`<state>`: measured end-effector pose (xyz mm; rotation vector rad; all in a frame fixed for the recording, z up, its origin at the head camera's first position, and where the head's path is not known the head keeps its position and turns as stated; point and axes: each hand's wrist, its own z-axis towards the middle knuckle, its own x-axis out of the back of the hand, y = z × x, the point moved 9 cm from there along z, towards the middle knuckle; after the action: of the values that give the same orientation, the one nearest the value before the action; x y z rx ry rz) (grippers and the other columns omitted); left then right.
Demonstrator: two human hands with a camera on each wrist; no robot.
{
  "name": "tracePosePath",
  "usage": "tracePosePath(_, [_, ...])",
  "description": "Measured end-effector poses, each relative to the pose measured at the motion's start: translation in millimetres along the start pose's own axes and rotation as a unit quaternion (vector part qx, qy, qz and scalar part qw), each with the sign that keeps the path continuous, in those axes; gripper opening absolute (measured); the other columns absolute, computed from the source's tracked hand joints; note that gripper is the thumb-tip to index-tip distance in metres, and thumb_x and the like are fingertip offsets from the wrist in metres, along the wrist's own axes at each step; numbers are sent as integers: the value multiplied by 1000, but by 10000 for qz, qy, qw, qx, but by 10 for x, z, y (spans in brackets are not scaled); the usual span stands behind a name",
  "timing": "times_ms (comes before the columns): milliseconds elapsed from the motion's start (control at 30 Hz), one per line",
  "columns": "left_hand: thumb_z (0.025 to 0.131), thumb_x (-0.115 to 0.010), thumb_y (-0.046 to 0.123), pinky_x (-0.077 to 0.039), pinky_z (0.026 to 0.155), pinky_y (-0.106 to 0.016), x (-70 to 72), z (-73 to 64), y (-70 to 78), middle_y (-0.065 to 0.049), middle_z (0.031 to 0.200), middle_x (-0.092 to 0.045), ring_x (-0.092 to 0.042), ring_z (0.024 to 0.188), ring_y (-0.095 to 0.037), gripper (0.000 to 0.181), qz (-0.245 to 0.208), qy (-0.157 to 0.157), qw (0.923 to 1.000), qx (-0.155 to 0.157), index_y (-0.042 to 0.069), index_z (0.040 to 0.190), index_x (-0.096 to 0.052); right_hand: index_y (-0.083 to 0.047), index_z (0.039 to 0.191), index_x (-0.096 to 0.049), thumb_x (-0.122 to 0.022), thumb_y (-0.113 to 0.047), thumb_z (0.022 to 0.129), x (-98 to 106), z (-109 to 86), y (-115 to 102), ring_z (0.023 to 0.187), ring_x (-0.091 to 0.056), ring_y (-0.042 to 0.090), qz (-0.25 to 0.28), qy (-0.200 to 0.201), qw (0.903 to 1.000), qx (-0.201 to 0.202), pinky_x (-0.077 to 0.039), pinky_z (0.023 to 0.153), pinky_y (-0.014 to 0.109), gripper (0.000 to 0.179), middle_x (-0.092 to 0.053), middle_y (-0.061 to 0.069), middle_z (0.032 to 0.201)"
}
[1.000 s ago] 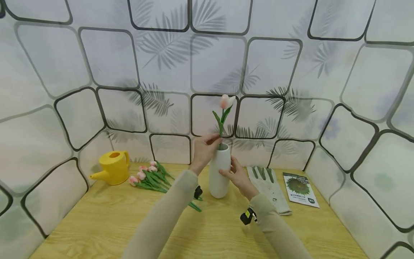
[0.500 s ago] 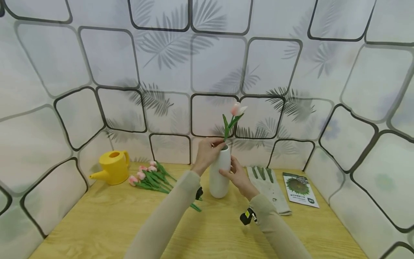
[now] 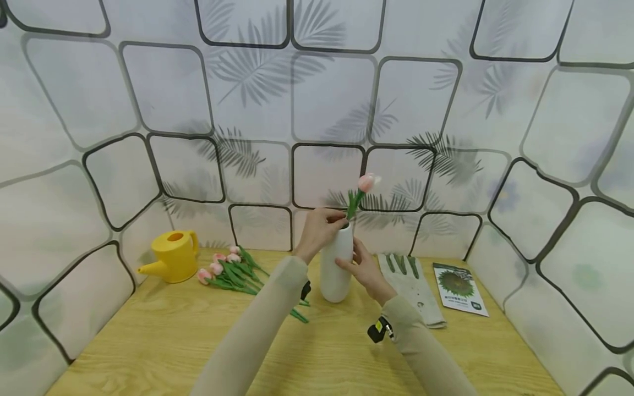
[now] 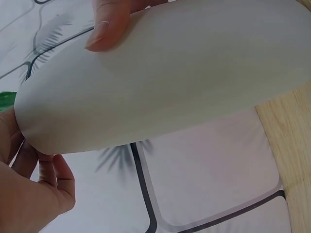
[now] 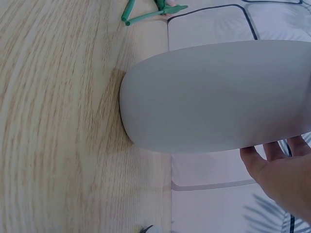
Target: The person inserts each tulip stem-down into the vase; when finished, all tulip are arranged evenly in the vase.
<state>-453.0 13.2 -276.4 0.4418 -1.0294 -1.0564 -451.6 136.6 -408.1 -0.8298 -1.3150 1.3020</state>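
Your left hand (image 3: 318, 232) pinches the tulip (image 3: 365, 183) at the mouth of the upright vase (image 3: 334, 275), which your right hand (image 3: 365, 270) grips by its side on the worktop (image 3: 337, 352), with more tulips (image 3: 234, 274) lying to the left.

A pale vase (image 4: 160, 87) spans the view from 9 o'clock to 2 o'clock. The right hand (image 4: 114, 22) lays its thumb on it near 11. At 8, the left hand (image 4: 31, 189) has its fingers at the vase's end, beside a green sliver (image 4: 7, 99) at 9. The wood-grain desk (image 4: 289, 131) shows at 3, the outlined wall covering (image 4: 209, 174) at 5.
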Motion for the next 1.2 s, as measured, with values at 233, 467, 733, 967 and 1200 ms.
tracePosePath(233, [91, -72, 18, -61, 74, -32, 39, 6, -6, -8, 102, -76, -71, 91, -21, 20, -154, 20, 9998, -110, 6, 107, -77, -28, 156, -19, -71, -30, 92, -3, 12, -1, 145, -32, 35, 50, -61, 10000, -23, -32, 116, 59, 82, -29, 10, 159])
tracePosePath(467, [91, -71, 16, -61, 73, -30, 107, -28, -53, -6, 101, -76, -70, 88, -20, 20, -414, 124, 9990, -135, 8, 109, -76, -21, 158, -13, -67, -23, 95, -23, -62, -104, 147, -27, 37, -30, -206, 9996, -174, -31, 116, 59, 83, -24, 13, 161])
tracePosePath(733, [89, -74, 13, -61, 80, -32, 204, -54, -100, -10, 102, -76, -72, 92, -23, 21, -748, 414, 9961, -236, 4, 108, -75, -20, 158, -15, -67, -24, 95, -57, -194, -280, 147, -26, 37, 18, -259, 9995, -180, -30, 117, 59, 82, -24, 13, 161])
tracePosePath(967, [88, -75, 15, -59, 77, -28, 283, -87, -140, -10, 99, -76, -69, 88, -19, 19, -1442, 497, 9877, -357, 5, 104, -76, -19, 158, -15, -68, -24, 94, -52, -204, -285, 146, -28, 38, 14, -222, 9996, -160, -31, 116, 60, 83, -25, 14, 160])
tracePosePath(1200, [90, -72, 9, -58, 71, -27, 402, -141, -286, -19, 103, -73, -67, 80, -18, 20, -1942, 431, 9792, -390, 1, 108, -74, -18, 158, -17, -69, -23, 93, -49, -176, -288, 145, -30, 39, -21, -142, 9997, -189, -31, 116, 61, 83, -26, 16, 160])
